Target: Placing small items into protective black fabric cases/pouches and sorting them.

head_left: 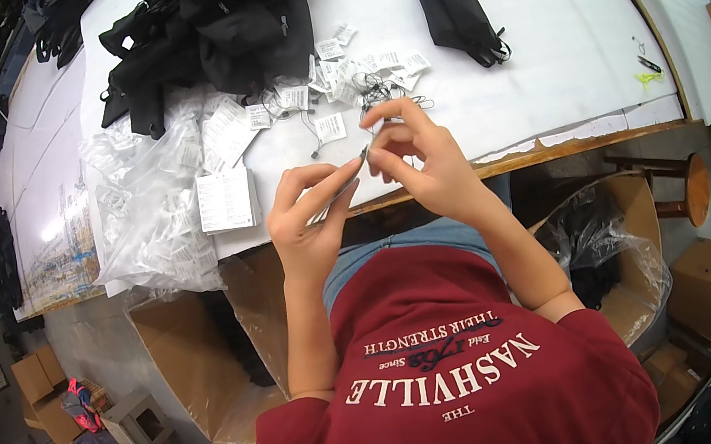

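In front of me, at the table's near edge, my left hand point(304, 221) pinches a thin, flat, tag-like piece point(341, 188) seen nearly edge-on. My right hand point(425, 160) meets it at the tip, fingers bent together; whatever they grip is too small to make out. Just beyond lie a tangle of thin dark cords point(376, 93) and a loose heap of white printed tags point(355, 73). One white tag with a dark cord point(328, 128) rests apart, near my left fingertips.
Black fabric bags point(251, 29) are piled at the far left; one black pouch point(454, 11) lies right of them. A clear plastic bag of tags point(150, 189) and a white card stack point(227, 200) sit left. Open cardboard boxes point(182, 361) and a wooden stool point(694, 189) stand below the table.
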